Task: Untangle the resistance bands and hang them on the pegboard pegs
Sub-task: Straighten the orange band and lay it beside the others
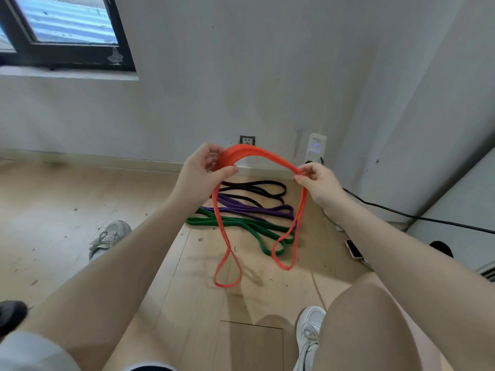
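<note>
Step in hand: untangling — the orange band (257,156) is held up in the air between both hands, folded into several strands that arch from one hand to the other.
Left hand (203,170): curled around the bunched strands at the left end of the arch, thumb pressed underneath.
Right hand (316,180): the strands are pinched between thumb and fingertips at the right end.
Hanging loops: two orange loops dangle below the hands, one lower left, one lower right, clear of the floor (80,199) as far as can be judged.
Bands left on the floor: the black band (257,188) lies nearest the wall edge of the floor, the purple band (251,208) just beside it, the green band (241,223) closest to the person — laid in loose folds, touching or overlapping in places.
Pegboard: not in view.
Next move, as judged: the folded strands are to be separated into a single open loop before hanging, and the pegboard must be found outside this view.
</note>
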